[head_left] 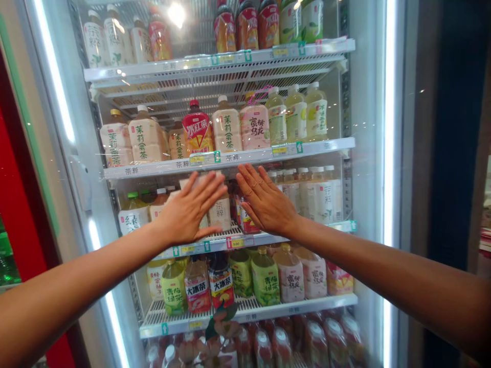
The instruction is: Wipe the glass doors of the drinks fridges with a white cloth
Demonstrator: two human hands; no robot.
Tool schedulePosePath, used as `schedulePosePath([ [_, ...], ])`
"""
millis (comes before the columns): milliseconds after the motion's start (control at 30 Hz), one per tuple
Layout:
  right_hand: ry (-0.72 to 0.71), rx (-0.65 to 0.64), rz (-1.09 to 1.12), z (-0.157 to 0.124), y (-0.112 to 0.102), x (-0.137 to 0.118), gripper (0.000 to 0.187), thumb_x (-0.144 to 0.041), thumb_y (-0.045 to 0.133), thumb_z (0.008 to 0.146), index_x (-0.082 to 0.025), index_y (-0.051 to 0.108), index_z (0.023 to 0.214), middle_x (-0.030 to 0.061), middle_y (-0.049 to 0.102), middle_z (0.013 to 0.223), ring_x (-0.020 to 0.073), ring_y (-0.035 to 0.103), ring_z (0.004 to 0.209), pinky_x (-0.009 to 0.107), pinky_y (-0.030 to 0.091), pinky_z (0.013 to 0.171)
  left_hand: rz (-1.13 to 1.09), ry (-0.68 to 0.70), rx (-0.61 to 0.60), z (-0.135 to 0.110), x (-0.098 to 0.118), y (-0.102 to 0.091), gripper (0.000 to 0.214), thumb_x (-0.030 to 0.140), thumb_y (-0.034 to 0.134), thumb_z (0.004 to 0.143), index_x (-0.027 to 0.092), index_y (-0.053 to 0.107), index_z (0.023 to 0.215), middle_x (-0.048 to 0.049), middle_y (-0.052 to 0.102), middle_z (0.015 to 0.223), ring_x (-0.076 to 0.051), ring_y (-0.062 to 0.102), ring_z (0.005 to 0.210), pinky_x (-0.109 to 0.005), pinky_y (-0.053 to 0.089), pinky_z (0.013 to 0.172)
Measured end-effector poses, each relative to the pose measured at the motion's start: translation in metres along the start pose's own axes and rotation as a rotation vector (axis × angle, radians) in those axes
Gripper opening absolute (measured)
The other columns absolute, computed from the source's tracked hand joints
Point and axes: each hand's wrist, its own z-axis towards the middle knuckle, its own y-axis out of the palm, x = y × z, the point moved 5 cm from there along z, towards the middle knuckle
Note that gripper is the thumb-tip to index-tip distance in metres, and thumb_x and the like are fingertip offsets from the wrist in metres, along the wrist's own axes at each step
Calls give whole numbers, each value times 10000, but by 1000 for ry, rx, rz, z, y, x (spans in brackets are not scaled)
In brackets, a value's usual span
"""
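Both my hands are stretched out in front of a lit drinks cooler, backs toward me and palms toward its glass door. My left hand [187, 209] has its fingers and thumb spread and holds nothing. Close beside it on the right, my right hand [264, 202] is flat with nothing in it. Whether the palms touch the glass I cannot tell. Behind the hands, white-labelled tea bottles [220, 209] stand on the middle shelf, partly hidden. Just above the fingertips runs the edge of a white shelf [233, 157] with a red iced tea bottle [197, 130] on it.
More shelves of bottled drinks fill the cooler, with green tea bottles [265, 278] lower down and iced tea bottles [247, 25] at the top. Bright light strips [389, 128] run along both sides. A red panel [23, 204] stands at the left.
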Motion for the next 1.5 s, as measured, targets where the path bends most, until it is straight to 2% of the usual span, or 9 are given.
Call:
schedulePosePath([
  [133, 11, -3, 18, 0, -1, -1, 866, -273, 429, 1039, -177, -214, 1612, 91, -56, 1717, 278, 25, 1611, 596, 210, 1310, -27, -207, 94, 16, -16, -5, 1033, 785, 326, 929, 110, 14, 1647, -197, 45, 1733, -330, -71, 1608, -602, -21, 1305],
  [300, 14, 2, 52, 0, -2, 0, 859, -241, 419, 1027, -188, -201, 1619, 83, -53, 1721, 277, 47, 1610, 600, 223, 1311, -45, 175, -116, -9, 34, 12, 931, 755, 293, 956, 154, 131, 1649, -91, 148, 1732, -225, 9, 1621, -469, -14, 1336],
  [533, 8, 23, 71, 0, -3, 0, 868, -230, 438, 1011, -170, -165, 1632, 83, -59, 1719, 281, 44, 1612, 601, 230, 1309, -17, -196, 63, 40, -44, -19, 1016, 820, 235, 924, 116, 98, 1643, -173, 72, 1737, -301, -56, 1615, -598, -78, 1295],
  [700, 0, 32, 53, -1, -3, 1, 866, -210, 458, 1000, -127, -120, 1640, 104, -19, 1716, 283, 36, 1612, 584, 241, 1308, 34, 172, -37, -16, 35, 6, 951, 812, 277, 919, 156, 320, 1605, -72, 229, 1724, -233, -37, 1624, -463, 19, 1333],
  [767, -8, 27, 61, -1, -3, 1, 857, -216, 455, 1001, -145, -108, 1644, 92, 8, 1716, 278, 41, 1611, 587, 246, 1306, 51, 220, -54, -28, 36, 7, 930, 801, 291, 925, 173, 312, 1611, -39, 233, 1722, -212, -27, 1625, -446, 7, 1335],
  [933, -12, 48, 60, 0, -5, 0, 852, -242, 467, 1006, -154, -85, 1649, 81, 52, 1714, 276, 51, 1611, 594, 231, 1310, 100, -160, 79, -5, -20, -8, 988, 770, 318, 944, 150, 24, 1655, -130, 94, 1736, -269, -20, 1623, -542, -42, 1322],
  [1167, -21, 9, 71, -2, -4, -1, 916, -398, 525, 997, -186, -79, 1654, 82, 31, 1721, 314, 55, 1609, 641, 239, 1291, 64, 60, -31, -55, 60, 21, 1023, 839, 305, 894, 135, 232, 1633, -84, 167, 1729, -266, -38, 1623, -482, -49, 1330],
  [1367, -48, 3, 68, -1, -5, -1, 978, -586, 617, 933, -249, 75, 1674, 71, -48, 1737, 366, 65, 1611, 667, 227, 1281, 34, -377, 122, -38, -31, -6, 971, 733, 346, 956, 185, -53, 1652, -129, 3, 1741, -307, -39, 1619, -589, -20, 1314],
  [1500, 7, -4, 76, -7, -3, -13, 1042, -654, 630, 897, -234, 79, 1675, 89, -59, 1738, 390, 47, 1609, 694, 190, 1275, 29, -355, 73, -66, 6, 9, 1056, 799, 352, 913, 151, -35, 1652, -134, 0, 1737, -319, -51, 1617, -582, 15, 1321],
])
